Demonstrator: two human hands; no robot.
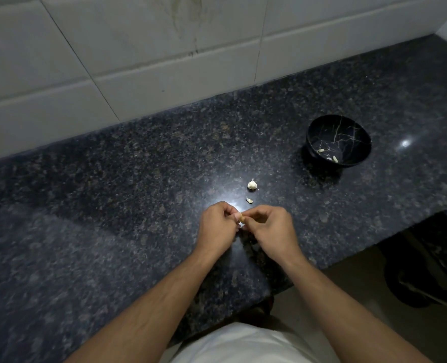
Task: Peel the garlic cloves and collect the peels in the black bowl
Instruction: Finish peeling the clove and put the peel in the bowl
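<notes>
At frame centre, the left hand (217, 226) and right hand (269, 229) together pinch a garlic clove (241, 218). Above them lie a loose clove (249, 200) and garlic piece (252, 184). The black bowl (348, 127), unlabelled, sits upper right holding peels (335, 159).

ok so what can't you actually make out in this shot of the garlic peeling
Head view only:
- Garlic clove pinched between left hand and right hand: fingers hide most of it; how much is peeled is unclear.
- Pale bits in the black veined bowl: too small to tell peels from cloves.
- Dark heap on the floor: dim, cut off by the right edge.
</notes>
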